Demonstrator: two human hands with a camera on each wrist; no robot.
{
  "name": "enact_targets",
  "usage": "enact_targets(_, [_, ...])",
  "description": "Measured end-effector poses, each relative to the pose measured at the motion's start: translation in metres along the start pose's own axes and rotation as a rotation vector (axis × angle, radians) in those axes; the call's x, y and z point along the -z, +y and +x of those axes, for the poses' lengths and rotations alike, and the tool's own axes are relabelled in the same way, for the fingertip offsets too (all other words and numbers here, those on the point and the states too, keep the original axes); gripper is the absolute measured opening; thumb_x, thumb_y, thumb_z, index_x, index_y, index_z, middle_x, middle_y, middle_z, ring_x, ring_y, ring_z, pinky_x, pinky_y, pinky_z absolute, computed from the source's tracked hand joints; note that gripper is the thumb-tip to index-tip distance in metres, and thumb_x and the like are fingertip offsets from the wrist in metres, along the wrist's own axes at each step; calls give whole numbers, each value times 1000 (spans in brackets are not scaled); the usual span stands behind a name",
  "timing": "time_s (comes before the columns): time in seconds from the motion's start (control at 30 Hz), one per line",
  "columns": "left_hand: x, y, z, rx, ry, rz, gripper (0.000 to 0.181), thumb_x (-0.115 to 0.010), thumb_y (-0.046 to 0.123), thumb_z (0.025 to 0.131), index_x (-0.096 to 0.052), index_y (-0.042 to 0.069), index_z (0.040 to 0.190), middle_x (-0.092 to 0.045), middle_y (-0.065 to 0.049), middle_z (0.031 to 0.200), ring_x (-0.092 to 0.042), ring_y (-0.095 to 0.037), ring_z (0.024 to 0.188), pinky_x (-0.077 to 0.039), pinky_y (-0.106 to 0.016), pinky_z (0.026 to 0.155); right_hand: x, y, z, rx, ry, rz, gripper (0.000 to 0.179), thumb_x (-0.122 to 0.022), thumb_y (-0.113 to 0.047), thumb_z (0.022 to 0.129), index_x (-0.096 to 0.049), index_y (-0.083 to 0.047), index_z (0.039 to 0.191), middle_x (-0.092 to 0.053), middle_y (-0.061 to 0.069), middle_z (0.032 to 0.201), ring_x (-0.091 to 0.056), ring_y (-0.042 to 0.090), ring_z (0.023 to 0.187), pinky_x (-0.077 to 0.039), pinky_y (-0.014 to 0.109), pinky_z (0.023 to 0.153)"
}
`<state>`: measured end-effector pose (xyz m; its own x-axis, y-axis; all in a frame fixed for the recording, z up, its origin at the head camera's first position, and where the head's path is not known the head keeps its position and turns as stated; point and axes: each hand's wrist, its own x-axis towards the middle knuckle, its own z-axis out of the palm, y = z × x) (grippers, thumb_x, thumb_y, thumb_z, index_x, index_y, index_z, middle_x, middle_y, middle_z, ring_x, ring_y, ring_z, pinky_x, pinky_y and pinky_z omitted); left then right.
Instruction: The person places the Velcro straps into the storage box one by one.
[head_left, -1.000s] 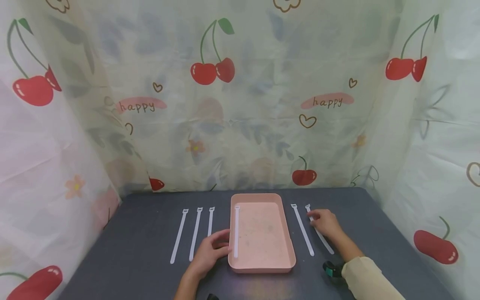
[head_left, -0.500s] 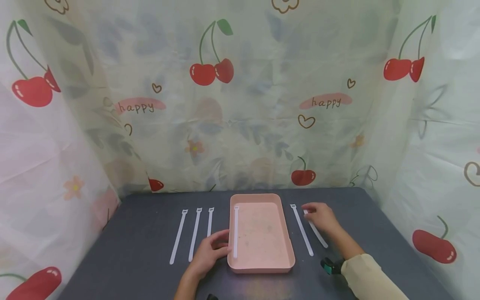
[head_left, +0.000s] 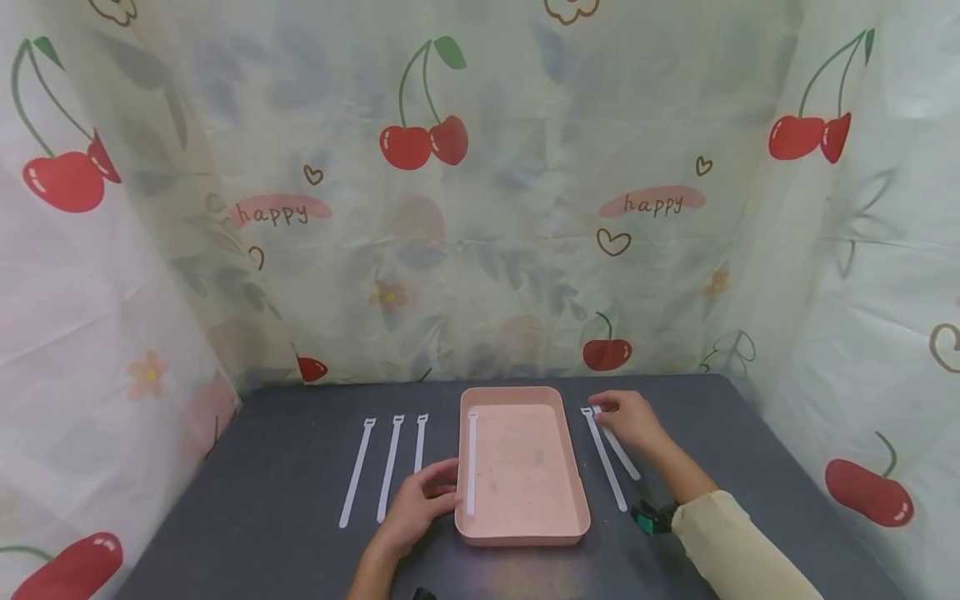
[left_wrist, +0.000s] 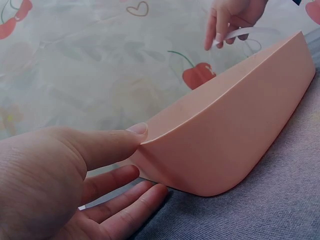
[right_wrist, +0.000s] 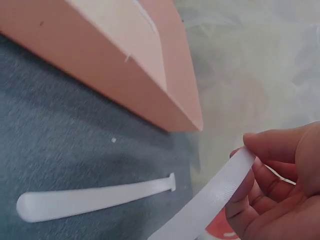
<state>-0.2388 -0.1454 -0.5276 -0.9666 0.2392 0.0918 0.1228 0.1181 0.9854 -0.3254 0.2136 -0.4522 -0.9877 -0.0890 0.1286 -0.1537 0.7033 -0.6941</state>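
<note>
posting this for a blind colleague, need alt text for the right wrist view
A person's right hand pinches a white strap near one end. A second white strap lies on a dark tabletop beside a pink tray, with a pale curtain behind.

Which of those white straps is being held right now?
The rightmost white strap, pinched in the right hand; the other five lie on the dark table or in the pink tray.

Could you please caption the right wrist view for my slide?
Right hand pinching a white strap near a pink tray.
</note>
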Motion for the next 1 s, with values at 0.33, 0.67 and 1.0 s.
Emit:
enact_targets(0.33, [1,1,-1,4,7,-10,57,-76,7,84,-53,-4,135,-62,-20,120,-62,-32,106,-52,-32,85,-9,-23,6,1,-18,90,29,-65,2,86,-68,4,115,-65,17,103,-60,24,82,-50,32,58])
enact_targets(0.67, [0,1,-1,1,7,-9,57,-76,8,84,-53,-2,135,-61,-20,121,-62,-32,107,-52,-34,86,-26,-32,8,6,-37,105,29,-66,1,87,-68,1,117,-65,11,97,-58,22,69,-49,33,57])
enact_targets(1.0, [0,0,0,10,1,-9,58,-76,8,84,-52,-3,136,-61,-20,120,-62,-31,106,-52,-33,86,-43,-45,7,28,-49,136,29,-69,1,86,-69,2,115,-66,9,95,-60,22,79,-52,36,64])
